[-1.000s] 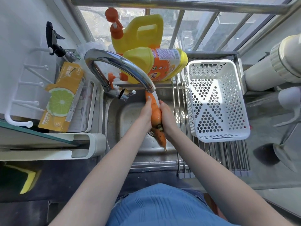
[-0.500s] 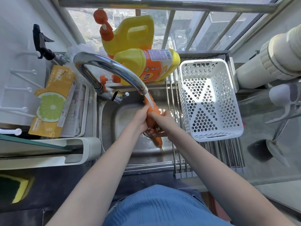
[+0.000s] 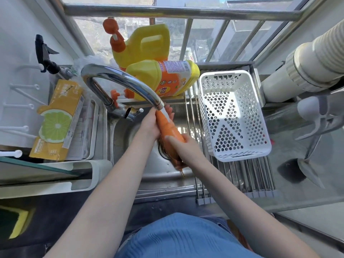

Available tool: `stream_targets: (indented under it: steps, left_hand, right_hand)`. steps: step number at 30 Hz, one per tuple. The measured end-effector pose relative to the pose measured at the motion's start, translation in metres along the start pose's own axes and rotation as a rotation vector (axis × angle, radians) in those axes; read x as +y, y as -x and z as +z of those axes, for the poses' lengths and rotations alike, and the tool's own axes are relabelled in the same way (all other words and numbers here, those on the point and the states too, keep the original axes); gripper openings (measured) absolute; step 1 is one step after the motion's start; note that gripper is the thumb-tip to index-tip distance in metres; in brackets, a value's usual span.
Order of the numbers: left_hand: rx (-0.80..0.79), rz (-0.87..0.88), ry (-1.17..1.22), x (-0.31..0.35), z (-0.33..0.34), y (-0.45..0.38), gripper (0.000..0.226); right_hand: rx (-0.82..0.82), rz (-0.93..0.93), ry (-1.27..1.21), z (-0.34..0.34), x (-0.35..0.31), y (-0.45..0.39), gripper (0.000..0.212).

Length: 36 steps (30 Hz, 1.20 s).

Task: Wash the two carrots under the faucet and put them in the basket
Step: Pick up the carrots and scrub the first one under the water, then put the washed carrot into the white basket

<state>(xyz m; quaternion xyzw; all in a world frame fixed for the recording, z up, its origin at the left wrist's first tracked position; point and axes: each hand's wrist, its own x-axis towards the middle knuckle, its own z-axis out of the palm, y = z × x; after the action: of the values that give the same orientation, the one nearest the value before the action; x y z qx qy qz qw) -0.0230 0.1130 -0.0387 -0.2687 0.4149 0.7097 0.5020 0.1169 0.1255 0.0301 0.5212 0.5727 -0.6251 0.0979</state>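
Rinsing under way: carrots held over the sink, thick end up under the faucet spout, thin tip pointing down toward the near rim. Water strikes the upper end. Whether one or both carrots are in the bundle I cannot tell; a second orange root seems to lie behind the first.

Left hand wraps the upper part from the left, fingers curled round it, fingertips showing past the far side. Right hand grips the lower half from the right, thumb laid across the top, fingers hidden beneath.

Key relation: basket sits just right of the sink on the rack, its open top facing up, nothing in it. The carrots' long axis runs far-to-near, roughly parallel to the basket's long side. Right hand is the nearer one to the basket; a short carry rightward over its left wall would serve, judged from here.

Both forearms reach in from the near edge, converging over the drain. Wet skin likely slippery.
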Motion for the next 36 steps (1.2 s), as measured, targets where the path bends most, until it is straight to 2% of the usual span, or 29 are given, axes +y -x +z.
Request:
stream_targets:
  steps: [5,9,11,13,15,18,23,29,31,33,34,36]
  left_hand:
    - [-0.048,0.059,-0.142,0.009,0.009,-0.003,0.027]
    - [-0.113,-0.028,-0.329,-0.001,0.014,0.004,0.033]
    - [-0.07,-0.036,-0.526,-0.006,0.019,0.008,0.037]
    - [0.02,0.028,-0.852,-0.011,0.02,0.008,0.041]
    - [0.103,0.097,-1.062,-0.016,0.013,0.003,0.038]
    - [0.192,0.092,-1.052,-0.019,0.0,0.003,0.024]
    - [0.196,0.059,-1.048,-0.019,-0.014,-0.001,0.039]
    - [0.175,-0.065,-1.07,-0.02,-0.018,0.002,0.025]
    - [0.144,-0.087,-1.077,-0.022,-0.017,0.004,0.024]
    - [0.123,-0.09,-1.075,-0.023,-0.019,0.005,0.023]
    - [0.12,-0.088,-1.072,-0.023,-0.02,0.005,0.022]
    - [0.128,-0.08,-1.056,-0.023,-0.021,0.006,0.021]
  right_hand:
    - [0.169,-0.225,0.236,-0.038,0.008,0.025,0.035]
    - [0.405,-0.361,0.345,-0.084,0.002,0.024,0.039]
    - [0.506,-0.361,0.391,-0.11,0.001,0.011,0.041]
    - [0.566,-0.317,0.45,-0.132,0.006,-0.011,0.046]
    - [0.565,-0.223,0.51,-0.146,0.014,-0.033,0.056]
    - [0.517,-0.082,0.633,-0.146,0.025,-0.059,0.068]
    - [0.465,-0.005,0.74,-0.134,0.039,-0.087,0.073]
    - [0.462,0.042,0.822,-0.13,0.029,-0.086,0.084]
    - [0.552,-0.021,0.841,-0.127,0.011,-0.069,0.077]
    - [0.669,-0.241,0.764,-0.113,-0.004,-0.047,0.048]
    - [0.678,-0.358,0.688,-0.101,-0.009,-0.035,0.031]
    - [0.574,-0.482,0.615,-0.069,-0.013,-0.013,0.012]
